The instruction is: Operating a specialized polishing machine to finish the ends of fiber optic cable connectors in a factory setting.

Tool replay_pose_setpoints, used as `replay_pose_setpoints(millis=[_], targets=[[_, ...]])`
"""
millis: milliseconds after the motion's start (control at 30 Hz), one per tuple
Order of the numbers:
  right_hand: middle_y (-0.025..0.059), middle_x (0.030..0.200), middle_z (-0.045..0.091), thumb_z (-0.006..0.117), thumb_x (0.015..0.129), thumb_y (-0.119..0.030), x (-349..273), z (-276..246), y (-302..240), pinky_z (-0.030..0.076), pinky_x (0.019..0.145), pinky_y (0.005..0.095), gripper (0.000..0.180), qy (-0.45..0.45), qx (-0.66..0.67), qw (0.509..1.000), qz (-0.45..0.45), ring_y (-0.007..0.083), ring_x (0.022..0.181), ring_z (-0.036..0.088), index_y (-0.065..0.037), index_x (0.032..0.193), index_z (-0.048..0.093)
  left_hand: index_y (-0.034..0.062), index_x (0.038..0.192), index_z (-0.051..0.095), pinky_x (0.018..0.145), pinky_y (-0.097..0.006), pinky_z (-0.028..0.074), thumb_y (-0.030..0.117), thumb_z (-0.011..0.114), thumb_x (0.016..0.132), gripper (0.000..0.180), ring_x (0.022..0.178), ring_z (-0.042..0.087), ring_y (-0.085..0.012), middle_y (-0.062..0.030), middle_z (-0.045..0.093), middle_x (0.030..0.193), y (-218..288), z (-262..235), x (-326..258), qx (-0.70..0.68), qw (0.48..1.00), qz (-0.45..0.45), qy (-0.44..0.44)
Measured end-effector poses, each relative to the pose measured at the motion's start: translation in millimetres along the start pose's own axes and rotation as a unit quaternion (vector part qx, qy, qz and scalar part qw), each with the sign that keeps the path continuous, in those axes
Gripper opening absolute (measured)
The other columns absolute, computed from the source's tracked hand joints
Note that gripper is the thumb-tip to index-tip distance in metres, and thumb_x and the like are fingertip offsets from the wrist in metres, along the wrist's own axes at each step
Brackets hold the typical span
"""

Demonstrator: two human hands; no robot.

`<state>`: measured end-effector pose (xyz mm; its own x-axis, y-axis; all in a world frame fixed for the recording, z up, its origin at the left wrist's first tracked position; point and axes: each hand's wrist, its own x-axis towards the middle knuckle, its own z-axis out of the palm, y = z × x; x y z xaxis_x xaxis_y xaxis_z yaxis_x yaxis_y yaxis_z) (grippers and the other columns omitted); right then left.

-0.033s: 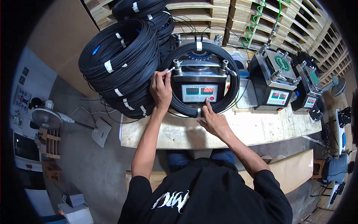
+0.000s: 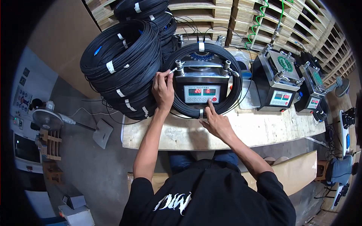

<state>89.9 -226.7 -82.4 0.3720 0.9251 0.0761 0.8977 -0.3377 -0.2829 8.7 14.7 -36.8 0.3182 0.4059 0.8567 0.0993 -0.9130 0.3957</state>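
Observation:
My left hand (image 2: 163, 90) pinches the slim metal clamp lever (image 2: 173, 70) at the left front corner post of a bench polishing machine (image 2: 203, 80). With its index finger stretched out, my right hand (image 2: 217, 123) touches a button low on the machine's control panel (image 2: 202, 93), beside a red button. Lit red digits show in the panel's two windows. A coil of black cable (image 2: 236, 84), bound with white tape, rings the machine's front, and my right hand overlaps its lower edge. On top of the machine, blue connectors (image 2: 201, 57) sit in a round fixture.
Tall stacks of black cable coils (image 2: 120, 71) rise at the left. Two similar machines (image 2: 277, 81) stand to the right on the wooden table (image 2: 264, 128). Pallets (image 2: 203, 17) line the back. A fan (image 2: 48, 118) stands on the floor left. Cardboard (image 2: 294, 165) lies below the table's right side.
The lit digits in the panel's display windows differ. Both hands keep their places on the lever and the button.

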Motion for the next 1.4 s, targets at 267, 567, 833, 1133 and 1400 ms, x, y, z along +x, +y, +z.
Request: replay_pose_setpoints(millis=[267, 567, 833, 1133, 1400], targets=[[0.0227, 0.146, 0.047, 0.063, 0.097, -0.03, -20.0, -9.7, -9.6, 0.058, 0.06, 0.0423, 0.038, 0.033, 0.078, 0.996, -0.002, 0.037, 0.074, 0.07, -0.001, 0.117, 0.048, -0.0027, 0.108, 0.063, 0.069, -0.037, 0.047, 0.009, 0.057, 0.1, 0.015, 0.077, 0.058, -0.0259, -0.0135, 0.058, 0.088, -0.1, -3.5, -1.1, -0.033, 0.999, -0.019, -0.024], [0.008, 0.092, 0.061, 0.052, 0.104, -0.019, -47.5, 30.3, 58.9, 0.049, 0.063, 0.0272, 0.028, 0.316, 0.564, 0.694, 0.318, 0.0116, 0.074, 0.058, -0.001, 0.125, 0.05, 0.0022, 0.143, 0.043, 0.094, -0.036, 0.044, 0.024, 0.057, 0.103, 0.048, 0.104, 0.052, -0.0208, -0.011, 0.05, 0.12, 25.4, -22.4, -115.5, -0.115, 0.922, -0.368, 0.027], [0.0081, 0.093, 0.067, 0.034, 0.109, -0.043, -12.4, 11.0, 64.9, 0.051, 0.084, 0.0331, 0.049, 0.264, 0.739, 0.55, 0.286, 0.0174, 0.084, 0.064, -0.003, 0.119, 0.06, 0.0005, 0.158, 0.013, 0.121, -0.037, 0.022, 0.06, 0.04, 0.102, 0.086, 0.147, 0.028, -0.0272, -0.0158, 0.015, 0.164, 45.1, -9.4, -125.2, -0.414, 0.689, -0.595, 0.008], [0.0125, 0.117, 0.068, 0.031, 0.108, -0.05, 44.9, -48.9, 107.2, 0.045, 0.096, 0.0303, 0.068, 0.334, 0.616, 0.682, 0.207, 0.0167, 0.105, 0.062, 0.007, 0.133, 0.057, -0.0146, 0.146, 0.034, 0.116, -0.036, 0.027, 0.059, 0.033, 0.104, 0.085, 0.143, 0.036, -0.0337, -0.0281, 0.038, 0.153, 34.4, -17.8, -57.5, -0.191, 0.824, -0.534, -0.01], [0.0145, 0.118, 0.066, 0.042, 0.108, -0.032, 84.5, -82.4, 120.2, 0.043, 0.098, 0.0303, 0.048, 0.415, 0.474, 0.765, 0.132, 0.0181, 0.106, 0.061, 0.007, 0.132, 0.056, -0.0124, 0.142, 0.04, 0.108, -0.047, 0.038, 0.053, 0.036, 0.105, 0.075, 0.128, 0.048, -0.0486, -0.0376, 0.048, 0.137, 26.1, -21.1, -26.8, -0.04, 0.913, -0.387, -0.123]])
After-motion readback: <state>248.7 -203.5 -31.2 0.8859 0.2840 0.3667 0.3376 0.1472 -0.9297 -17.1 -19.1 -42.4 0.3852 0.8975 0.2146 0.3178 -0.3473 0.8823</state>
